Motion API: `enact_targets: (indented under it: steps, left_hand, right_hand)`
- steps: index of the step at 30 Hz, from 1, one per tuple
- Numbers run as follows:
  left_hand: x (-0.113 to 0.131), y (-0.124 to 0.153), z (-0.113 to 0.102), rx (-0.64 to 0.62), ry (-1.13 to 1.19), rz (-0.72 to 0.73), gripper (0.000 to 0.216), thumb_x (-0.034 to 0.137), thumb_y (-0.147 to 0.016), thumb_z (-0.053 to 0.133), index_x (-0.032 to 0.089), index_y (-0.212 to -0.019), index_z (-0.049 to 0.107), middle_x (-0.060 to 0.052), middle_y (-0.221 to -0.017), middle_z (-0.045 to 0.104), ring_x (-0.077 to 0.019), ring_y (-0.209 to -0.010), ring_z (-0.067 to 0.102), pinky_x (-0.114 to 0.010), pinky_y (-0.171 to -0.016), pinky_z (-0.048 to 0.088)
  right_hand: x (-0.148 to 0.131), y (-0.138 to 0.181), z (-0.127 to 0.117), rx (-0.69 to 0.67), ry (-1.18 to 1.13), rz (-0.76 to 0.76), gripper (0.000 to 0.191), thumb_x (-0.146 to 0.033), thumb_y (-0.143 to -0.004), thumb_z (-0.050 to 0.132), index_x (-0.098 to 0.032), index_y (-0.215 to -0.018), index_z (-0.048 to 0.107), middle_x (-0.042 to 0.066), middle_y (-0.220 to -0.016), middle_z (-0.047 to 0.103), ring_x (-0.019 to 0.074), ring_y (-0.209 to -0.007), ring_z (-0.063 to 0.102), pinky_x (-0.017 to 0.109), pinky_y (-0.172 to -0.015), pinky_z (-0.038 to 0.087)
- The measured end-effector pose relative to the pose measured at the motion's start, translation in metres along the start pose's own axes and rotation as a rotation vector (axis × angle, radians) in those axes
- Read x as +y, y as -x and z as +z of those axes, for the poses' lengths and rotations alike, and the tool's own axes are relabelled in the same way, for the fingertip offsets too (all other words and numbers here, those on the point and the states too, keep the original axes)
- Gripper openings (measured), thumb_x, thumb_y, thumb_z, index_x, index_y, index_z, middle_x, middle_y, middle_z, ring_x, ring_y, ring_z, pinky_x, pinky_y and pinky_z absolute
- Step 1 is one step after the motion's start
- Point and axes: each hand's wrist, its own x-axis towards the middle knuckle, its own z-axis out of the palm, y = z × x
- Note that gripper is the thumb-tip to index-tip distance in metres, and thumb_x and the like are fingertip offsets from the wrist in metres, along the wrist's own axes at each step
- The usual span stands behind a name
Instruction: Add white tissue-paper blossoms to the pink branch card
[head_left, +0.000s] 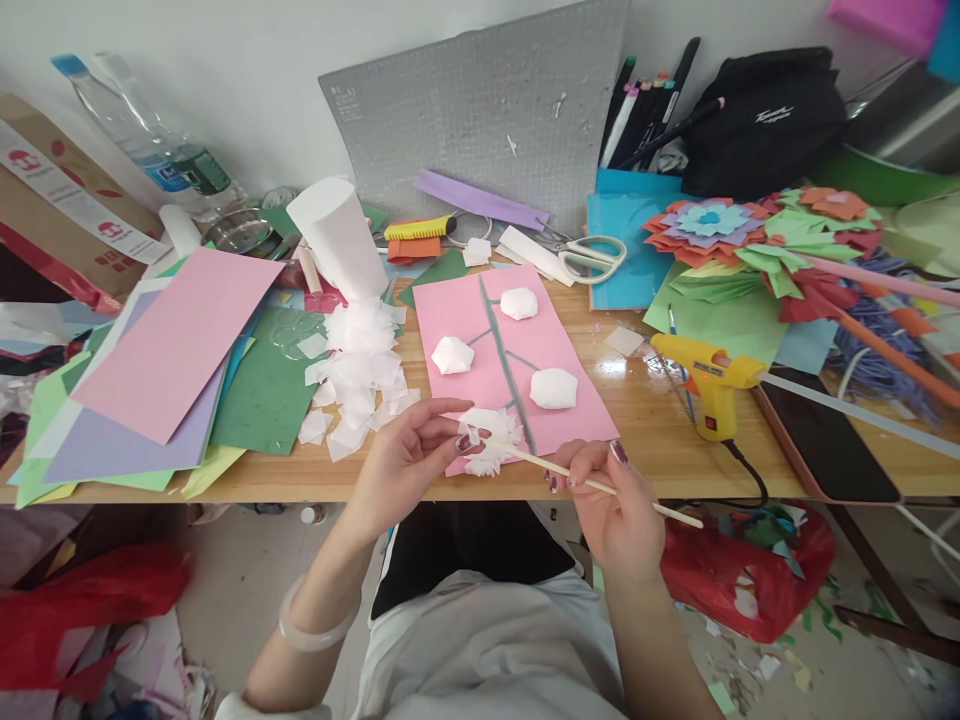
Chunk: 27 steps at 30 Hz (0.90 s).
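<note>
My right hand (615,500) grips a thin wooden stick (541,463) that slants up toward the left. Fingers pinched, my left hand (416,450) holds a small square of white tissue paper (472,436) at the stick's far tip. Under them lies a pink sheet (457,300) with a grey painted stem and side branches. White padded shapes sit at several branch ends, one at the top (519,303), one at left (452,355) and one at right (553,389). The lowest shape carries ruffled tissue tufts (491,458) and is partly hidden by my left fingers.
Loose tissue squares (356,375) lie left of the pink sheet, near a white roll (330,235). At right are a yellow glue gun (705,375), a phone (832,440) and paper flowers (705,225). Scissors (592,258) and a yellow cutter (416,229) lie behind; coloured paper (180,345) is stacked left.
</note>
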Motion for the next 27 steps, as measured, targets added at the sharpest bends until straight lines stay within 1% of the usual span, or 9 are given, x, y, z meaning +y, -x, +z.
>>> enact_targets:
  steps: [5, 10, 13, 16, 18, 20, 23, 25, 27]
  left_hand:
    - [0.0, -0.001, -0.001, -0.096, 0.068, 0.007, 0.03, 0.028, -0.088, 0.064, 0.017, -0.117, 0.061, -0.01, -0.099, 0.078, -0.0201, -0.092, 0.073, -0.032, -0.081, 0.058]
    - [0.001, 0.003, -0.003, -0.182, 0.131, -0.01, 0.038, 0.029, -0.093, 0.06, 0.02, -0.129, 0.055, -0.013, -0.113, 0.075, -0.022, -0.102, 0.072, -0.034, -0.084, 0.057]
    - [0.001, 0.003, 0.0, -0.197, 0.145, 0.016, 0.044, 0.029, -0.089, 0.066, 0.021, -0.13, 0.053, -0.014, -0.119, 0.073, -0.0229, -0.104, 0.071, -0.033, -0.081, 0.058]
    - [0.003, 0.002, 0.006, -0.126, 0.079, 0.02, 0.044, 0.029, -0.086, 0.07, 0.02, -0.126, 0.054, -0.013, -0.116, 0.074, -0.0223, -0.1, 0.072, -0.03, -0.074, 0.057]
    - [0.006, 0.001, 0.011, -0.067, 0.0, 0.017, 0.039, 0.032, -0.089, 0.066, 0.02, -0.124, 0.055, -0.012, -0.109, 0.077, -0.0203, -0.092, 0.072, -0.027, -0.066, 0.054]
    - [0.008, 0.0, 0.016, -0.032, -0.061, 0.028, 0.036, 0.032, -0.091, 0.064, 0.019, -0.123, 0.056, -0.011, -0.104, 0.078, -0.0183, -0.086, 0.071, -0.026, -0.062, 0.052]
    - [0.008, 0.001, 0.021, 0.047, -0.105, 0.096, 0.036, 0.026, -0.087, 0.068, 0.019, -0.12, 0.058, -0.008, -0.1, 0.076, -0.0166, -0.089, 0.069, -0.026, -0.073, 0.055]
    - [0.004, 0.003, 0.022, 0.127, -0.146, 0.133, 0.037, 0.023, -0.083, 0.071, 0.019, -0.118, 0.06, -0.004, -0.092, 0.071, -0.0144, -0.085, 0.068, -0.027, -0.079, 0.056]
    - [-0.001, 0.007, 0.02, 0.171, -0.197, 0.122, 0.038, 0.022, -0.082, 0.071, 0.02, -0.119, 0.06, 0.0, -0.084, 0.065, -0.0124, -0.078, 0.066, -0.028, -0.079, 0.056]
  right_hand:
    - [0.001, 0.002, 0.0, -0.035, 0.009, 0.012, 0.044, -0.043, -0.099, 0.043, -0.022, -0.068, 0.066, 0.002, -0.063, 0.061, 0.0186, -0.068, 0.059, 0.034, -0.067, 0.048]
    - [0.002, 0.002, -0.003, -0.016, 0.031, 0.02, 0.046, -0.044, -0.099, 0.043, -0.022, -0.067, 0.067, 0.002, -0.064, 0.062, 0.0186, -0.068, 0.06, 0.034, -0.069, 0.049]
    - [0.002, 0.002, -0.004, 0.011, 0.059, 0.009, 0.045, -0.046, -0.098, 0.045, -0.022, -0.067, 0.067, 0.002, -0.065, 0.062, 0.0186, -0.069, 0.06, 0.034, -0.07, 0.049]
    - [0.002, 0.003, -0.006, 0.009, 0.084, -0.009, 0.046, -0.048, -0.098, 0.045, -0.022, -0.067, 0.067, 0.003, -0.065, 0.062, 0.0187, -0.07, 0.06, 0.035, -0.072, 0.049]
    - [0.002, 0.004, -0.007, 0.004, 0.088, -0.017, 0.045, -0.048, -0.098, 0.045, -0.022, -0.068, 0.067, 0.003, -0.066, 0.063, 0.0188, -0.07, 0.06, 0.034, -0.071, 0.049]
    - [0.001, 0.005, -0.01, 0.009, 0.085, -0.029, 0.045, -0.047, -0.098, 0.046, -0.022, -0.069, 0.068, 0.003, -0.066, 0.063, 0.0188, -0.069, 0.06, 0.034, -0.069, 0.049]
    - [0.0, 0.008, -0.016, 0.021, 0.091, -0.049, 0.044, -0.046, -0.098, 0.046, -0.021, -0.069, 0.069, 0.003, -0.063, 0.061, 0.0188, -0.066, 0.06, 0.033, -0.065, 0.048]
    - [-0.001, 0.01, -0.021, 0.034, 0.094, -0.06, 0.045, -0.045, -0.098, 0.046, -0.021, -0.068, 0.07, 0.003, -0.063, 0.062, 0.0192, -0.067, 0.06, 0.033, -0.065, 0.047]
    - [-0.002, 0.012, -0.026, 0.061, 0.106, -0.08, 0.046, -0.043, -0.099, 0.044, -0.022, -0.067, 0.07, 0.004, -0.062, 0.062, 0.02, -0.07, 0.061, 0.034, -0.069, 0.047]
